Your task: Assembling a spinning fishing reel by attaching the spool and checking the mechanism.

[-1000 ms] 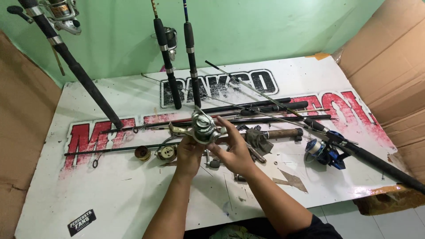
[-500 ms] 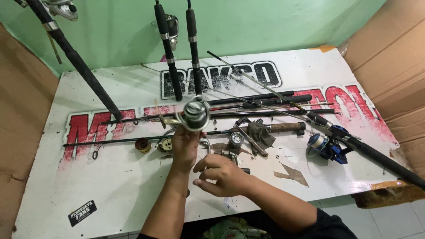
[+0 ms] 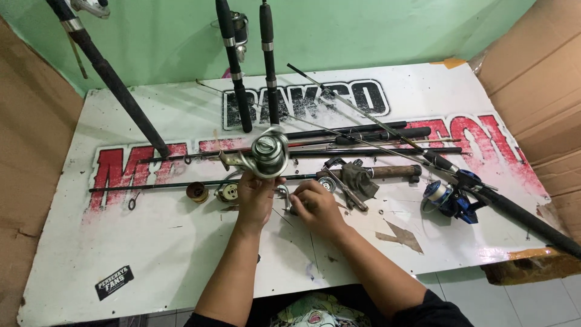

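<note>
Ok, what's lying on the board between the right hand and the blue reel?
In the head view, between the right hand and the blue reel lie pliers, a dark cloth and a cork-handled rod butt, then bare board.

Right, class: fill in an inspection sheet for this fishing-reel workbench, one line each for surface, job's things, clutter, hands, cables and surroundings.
Surface: white board with large red and black lettering, scuffed, a black sticker near the front left edge.
Job's things: silver spinning reel held up above the board; small metal part under the right fingers, too small to identify.
Clutter: blue reel on a rod at right; brown spool and round reel part at left; several dark rods lying across; pliers and rag.
Hands: left hand grips the silver reel; right hand rests on the board, pinching the small part.
Cables: nothing seen.
Surroundings: green wall; cardboard on both sides; tiled floor.
</note>
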